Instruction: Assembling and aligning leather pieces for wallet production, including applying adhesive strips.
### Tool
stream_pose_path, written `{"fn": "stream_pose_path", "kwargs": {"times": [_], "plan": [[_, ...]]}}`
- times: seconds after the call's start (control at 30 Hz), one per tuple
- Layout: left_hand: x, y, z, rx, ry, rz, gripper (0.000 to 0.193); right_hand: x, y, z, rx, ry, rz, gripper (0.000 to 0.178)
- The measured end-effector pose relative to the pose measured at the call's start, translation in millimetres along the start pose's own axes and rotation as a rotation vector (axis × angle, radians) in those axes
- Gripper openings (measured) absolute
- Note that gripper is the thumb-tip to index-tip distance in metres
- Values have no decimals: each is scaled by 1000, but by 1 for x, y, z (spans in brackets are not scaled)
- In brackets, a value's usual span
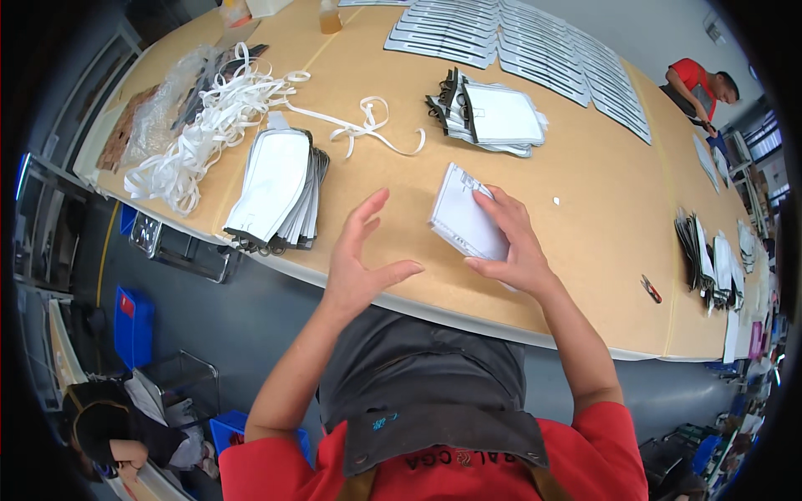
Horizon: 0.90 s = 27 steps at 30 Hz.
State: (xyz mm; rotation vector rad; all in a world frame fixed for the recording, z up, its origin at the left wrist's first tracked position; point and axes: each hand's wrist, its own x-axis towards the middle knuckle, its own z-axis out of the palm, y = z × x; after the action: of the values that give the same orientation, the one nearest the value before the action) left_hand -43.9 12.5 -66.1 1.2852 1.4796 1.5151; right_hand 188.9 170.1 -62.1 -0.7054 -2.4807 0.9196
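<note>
My right hand (520, 244) grips a white rectangular pad (461, 214) with dark line markings, thumb on the near side and fingers on the far side. It is held tilted over the table; whether it is one folded piece or several layers I cannot tell. To its left, my left hand (361, 265) is raised with fingers and thumb spread, holding nothing. Left of that hand lies a fanned stack of white panels (269, 182) with dark edges and dark loops at the near end. Beyond the pad sits another stack of white panels (506, 113) with black strips.
Tangled white tape (224, 113) and clear plastic film (171, 100) cover the table's (401, 242) left. Rows of grey panels (443, 33) lie at the far side. Thread snips (651, 289) and more panels (706, 259) are right. One person (697, 88) works far right, another (109, 426) lower left.
</note>
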Motion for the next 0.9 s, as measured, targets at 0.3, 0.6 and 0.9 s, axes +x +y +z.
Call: {"fn": "stream_pose_path", "kwargs": {"times": [0.3, 0.6, 0.9], "plan": [[13, 35, 82, -471, -68, -49, 118, -46, -33, 6, 765, 107, 95, 93], [-1, 47, 91, -764, -120, -109, 114, -63, -58, 13, 741, 179, 36, 90], [-9, 54, 89, -697, -118, -90, 119, -72, -66, 18, 489, 200, -12, 93]]}}
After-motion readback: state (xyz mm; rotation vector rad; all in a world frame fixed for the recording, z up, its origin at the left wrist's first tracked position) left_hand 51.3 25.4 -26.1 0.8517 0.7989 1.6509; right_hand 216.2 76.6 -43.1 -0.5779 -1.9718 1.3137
